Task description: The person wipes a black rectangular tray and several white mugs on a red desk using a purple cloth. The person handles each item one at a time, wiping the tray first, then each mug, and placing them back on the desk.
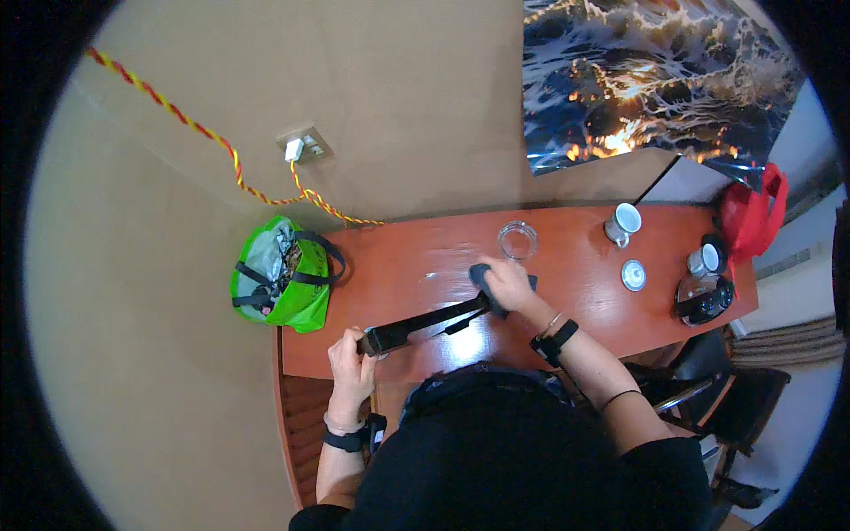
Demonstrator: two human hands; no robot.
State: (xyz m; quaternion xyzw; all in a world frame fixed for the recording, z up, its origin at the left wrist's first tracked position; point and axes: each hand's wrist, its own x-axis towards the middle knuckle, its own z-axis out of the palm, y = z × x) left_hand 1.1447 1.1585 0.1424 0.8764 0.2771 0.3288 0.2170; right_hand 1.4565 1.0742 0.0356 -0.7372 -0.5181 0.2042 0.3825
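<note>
My left hand (352, 366) grips the near-left end of a long black object (425, 322), which I see nearly edge-on. It is held slantwise over the desk, and what kind of thing it is I cannot tell. At its far-right end, my right hand (510, 287) is closed on a dark grey cloth (481, 277). The cloth meets that end of the black object; part of it is hidden under my fingers. Just beyond my right hand, a round clear glass ashtray or dish (517, 240) rests on the reddish-brown wooden desk (405, 265).
A green bag (299, 292) with black handles stands at the desk's left end. To the right are a mug (623, 224), a round lid or saucer (633, 275), another mug (704, 259), a glass pot (704, 299) and a red bag (750, 212). A red-yellow twisted cord (199, 126) runs along the wall.
</note>
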